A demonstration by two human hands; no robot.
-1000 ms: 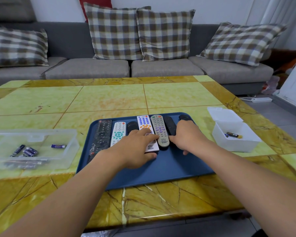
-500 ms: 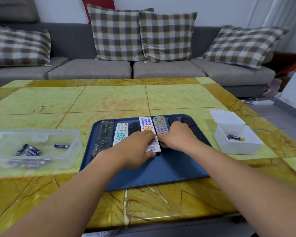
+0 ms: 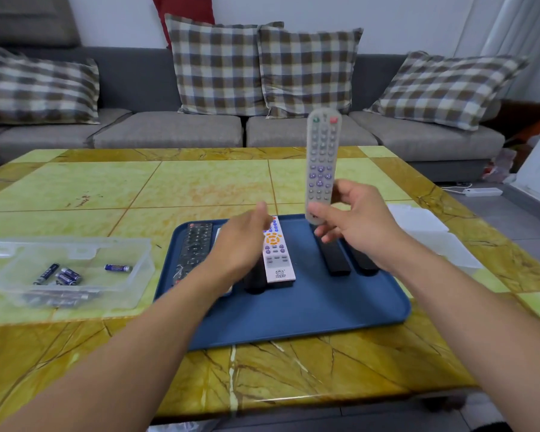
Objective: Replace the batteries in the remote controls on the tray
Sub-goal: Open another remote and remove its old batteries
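My right hand [image 3: 353, 222] grips the lower end of a grey remote [image 3: 321, 154] with purple buttons and holds it upright above the blue tray [image 3: 293, 316]. My left hand [image 3: 240, 244] hovers over the tray's left half, fingers relaxed and empty. On the tray lie a white remote [image 3: 276, 257] with orange buttons, a black buttoned remote [image 3: 194, 247] at the left, and two plain black remotes [image 3: 334, 257] at the right. Other remotes are partly hidden under my left hand.
A clear plastic box [image 3: 138, 269] with several blue batteries [image 3: 117, 268] sits left of the tray. A white box [image 3: 443, 241] with its lid open stands to the right, partly behind my right arm. The sofa with checked cushions lies beyond the tiled table.
My right hand has lifted the grey remote off the tray and raised it upright. My left hand has let go of the white remote and risen slightly.
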